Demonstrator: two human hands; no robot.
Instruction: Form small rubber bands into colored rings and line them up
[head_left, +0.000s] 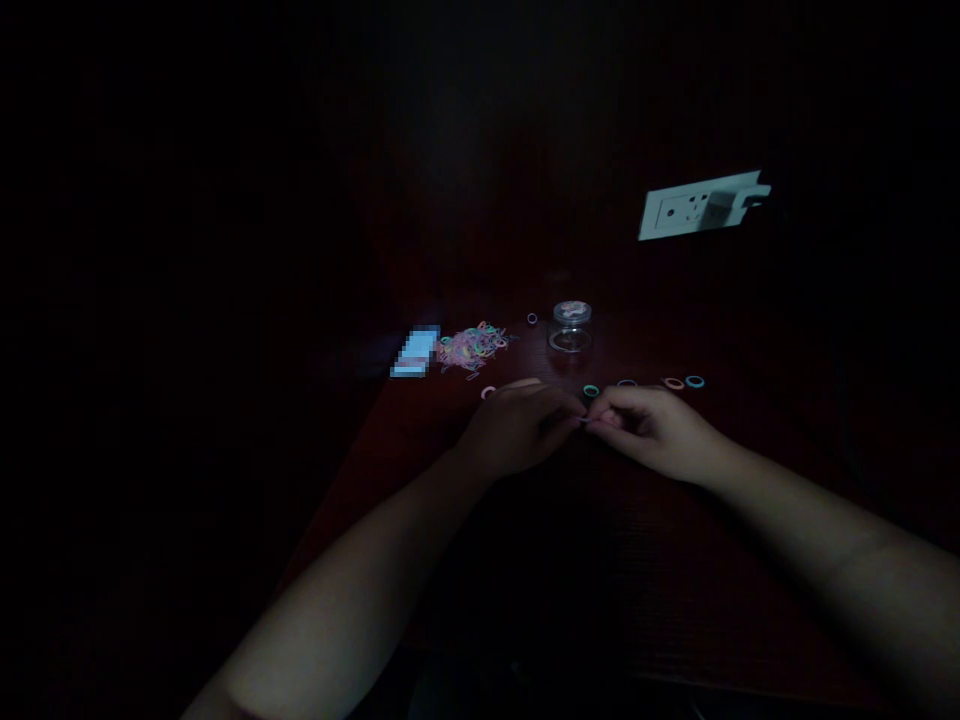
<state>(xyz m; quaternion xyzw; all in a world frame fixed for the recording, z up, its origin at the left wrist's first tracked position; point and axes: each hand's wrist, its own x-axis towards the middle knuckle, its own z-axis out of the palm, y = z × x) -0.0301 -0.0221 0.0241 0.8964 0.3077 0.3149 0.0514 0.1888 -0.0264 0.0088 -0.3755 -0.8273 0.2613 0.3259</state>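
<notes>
One pale band [583, 420], pinched in the closed grip of left hand [516, 425] and right hand [661, 428] above the counter [675, 560]; pull best light and even.

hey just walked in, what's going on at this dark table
A person's left hand and right hand meet fingertip to fingertip, pinching a thin pinkish band between them. Beyond the left hand lies a pile of colorful bands, next to a glowing rectangle. A lidded clear jar stands farther back, and a few loose rings lie near the hands.
</notes>
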